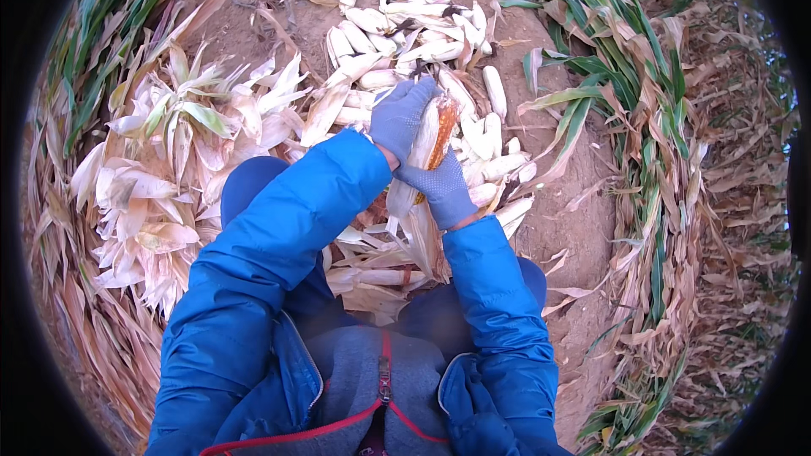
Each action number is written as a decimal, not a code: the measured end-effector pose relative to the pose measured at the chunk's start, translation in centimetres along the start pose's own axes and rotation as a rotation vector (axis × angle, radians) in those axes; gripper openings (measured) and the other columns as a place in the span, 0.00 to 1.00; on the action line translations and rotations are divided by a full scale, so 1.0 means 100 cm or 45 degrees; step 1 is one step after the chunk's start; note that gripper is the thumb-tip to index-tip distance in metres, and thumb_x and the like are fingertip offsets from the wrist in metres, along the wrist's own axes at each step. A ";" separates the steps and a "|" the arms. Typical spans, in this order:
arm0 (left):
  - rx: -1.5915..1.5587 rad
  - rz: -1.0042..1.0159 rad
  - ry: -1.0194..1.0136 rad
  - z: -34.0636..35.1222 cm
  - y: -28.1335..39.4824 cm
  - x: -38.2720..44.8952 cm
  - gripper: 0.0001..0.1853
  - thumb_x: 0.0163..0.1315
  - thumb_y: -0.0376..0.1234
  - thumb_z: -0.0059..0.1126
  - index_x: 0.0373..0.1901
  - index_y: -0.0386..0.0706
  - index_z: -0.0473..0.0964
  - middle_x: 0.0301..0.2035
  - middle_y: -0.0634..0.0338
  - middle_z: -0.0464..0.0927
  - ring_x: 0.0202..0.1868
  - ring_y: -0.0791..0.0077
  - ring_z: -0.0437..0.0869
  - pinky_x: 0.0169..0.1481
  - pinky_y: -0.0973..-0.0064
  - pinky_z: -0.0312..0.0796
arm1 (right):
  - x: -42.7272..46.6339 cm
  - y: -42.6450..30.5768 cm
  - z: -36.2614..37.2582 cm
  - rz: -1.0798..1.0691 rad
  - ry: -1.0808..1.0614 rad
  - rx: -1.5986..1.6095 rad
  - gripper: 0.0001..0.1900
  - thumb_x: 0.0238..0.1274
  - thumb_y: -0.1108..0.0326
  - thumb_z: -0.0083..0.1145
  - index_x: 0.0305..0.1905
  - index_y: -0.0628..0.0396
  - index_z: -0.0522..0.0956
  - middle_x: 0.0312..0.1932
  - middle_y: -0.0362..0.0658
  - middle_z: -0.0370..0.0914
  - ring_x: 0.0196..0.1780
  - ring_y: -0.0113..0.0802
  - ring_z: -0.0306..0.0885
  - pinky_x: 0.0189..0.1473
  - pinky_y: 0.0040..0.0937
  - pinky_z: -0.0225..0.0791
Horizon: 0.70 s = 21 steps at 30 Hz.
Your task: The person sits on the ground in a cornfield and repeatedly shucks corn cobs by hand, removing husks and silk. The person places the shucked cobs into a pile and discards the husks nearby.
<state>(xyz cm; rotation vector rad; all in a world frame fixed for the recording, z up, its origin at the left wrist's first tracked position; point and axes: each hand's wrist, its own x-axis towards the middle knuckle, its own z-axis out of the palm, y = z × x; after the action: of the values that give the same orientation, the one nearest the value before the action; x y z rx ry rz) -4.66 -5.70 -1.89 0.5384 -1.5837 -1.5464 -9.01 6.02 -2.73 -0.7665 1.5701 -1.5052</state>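
A partly husked ear of corn [443, 130] is held before me, its orange kernels bare along the right side. Pale dry husk [422, 139] still covers its left side and trails down below toward my lap. My left hand [400, 115], in a grey dotted glove, grips the husk by the upper end of the ear. Lower down, my right hand [443, 189], gloved alike, is closed around the ear. The left fingertips are partly hidden. Just beyond my hands lies a pile of corn ears in pale husks [418, 28].
Stripped husks [184, 171] are heaped at the left. Loose husks [374, 278] lie between my knees. Cut corn stalks with green and dry leaves [640, 107] border the right, and more stalks [95, 76] the left. Bare soil [570, 253] shows at the right.
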 end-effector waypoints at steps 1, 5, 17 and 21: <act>0.015 -0.101 -0.012 0.001 0.007 -0.001 0.15 0.64 0.39 0.54 0.42 0.36 0.78 0.36 0.59 0.80 0.39 0.76 0.79 0.46 0.79 0.71 | -0.001 -0.004 -0.001 -0.016 0.006 0.026 0.43 0.36 0.64 0.74 0.61 0.64 0.62 0.51 0.51 0.74 0.51 0.38 0.75 0.52 0.33 0.71; 0.005 -0.325 -0.160 0.006 0.046 -0.002 0.12 0.61 0.35 0.58 0.42 0.38 0.79 0.34 0.58 0.81 0.36 0.75 0.79 0.43 0.78 0.71 | -0.002 0.000 -0.015 -0.059 0.064 0.047 0.42 0.36 0.65 0.74 0.59 0.65 0.63 0.50 0.50 0.74 0.50 0.37 0.76 0.52 0.32 0.71; -0.186 -0.468 -0.288 -0.008 0.054 -0.002 0.13 0.58 0.34 0.60 0.42 0.38 0.77 0.35 0.64 0.78 0.38 0.80 0.77 0.43 0.81 0.69 | -0.012 -0.020 -0.020 0.020 -0.060 0.275 0.39 0.40 0.70 0.71 0.61 0.61 0.63 0.50 0.45 0.72 0.51 0.35 0.74 0.53 0.34 0.70; -0.094 -0.246 -0.476 -0.013 0.060 0.007 0.14 0.59 0.35 0.60 0.44 0.39 0.76 0.36 0.65 0.76 0.39 0.80 0.75 0.44 0.82 0.68 | -0.017 -0.028 -0.023 0.047 -0.136 0.207 0.39 0.41 0.72 0.69 0.63 0.59 0.63 0.51 0.44 0.72 0.53 0.35 0.73 0.55 0.34 0.68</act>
<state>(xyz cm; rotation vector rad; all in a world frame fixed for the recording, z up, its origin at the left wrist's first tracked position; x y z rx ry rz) -2.56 -6.09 3.88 0.3845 -1.7820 -1.9303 -10.42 8.36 0.20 -0.7095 1.3581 -1.5190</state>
